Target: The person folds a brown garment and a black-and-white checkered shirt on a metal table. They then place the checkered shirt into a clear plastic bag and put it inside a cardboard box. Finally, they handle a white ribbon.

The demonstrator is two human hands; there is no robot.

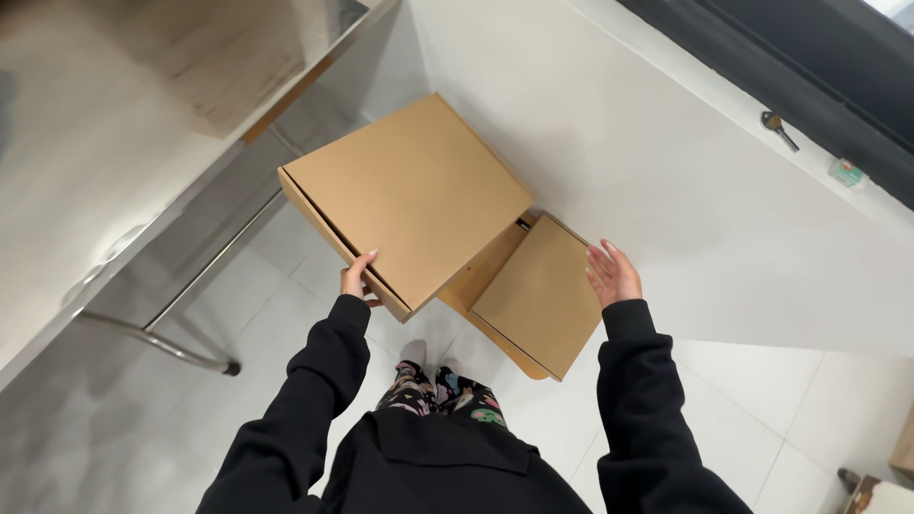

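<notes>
The person stood over a white tiled floor (286, 286), looking down, with two flat brown cardboard boxes in front of them. The left hand (356, 279) gripped the near corner of the larger box (409, 195), thumb on top and fingers tucked under the edge, so that the box hung in the air, tilted, with its far side towards the white wall (666, 162). The right hand (612, 274) was open, fingers spread and slightly curled, holding nothing; it hovered just beside the right edge of the smaller box (541, 290), which lay lower down, partly under the big one and close to the wall. Whether that smaller box rested on the floor or on something beneath it I could not tell.

To my eye, a one-handed corner grip on so wide a box was the weak point: it would tend to sag or swing. Doing it well would call for bringing the free hand to an opposite edge and keeping the lid side up, since a slit showed along the left side where the flap sat.

A steel worktop (124, 162) with tubular legs stood to the left, well apart from both boxes. A key (779, 128) lay on the far window ledge.
</notes>
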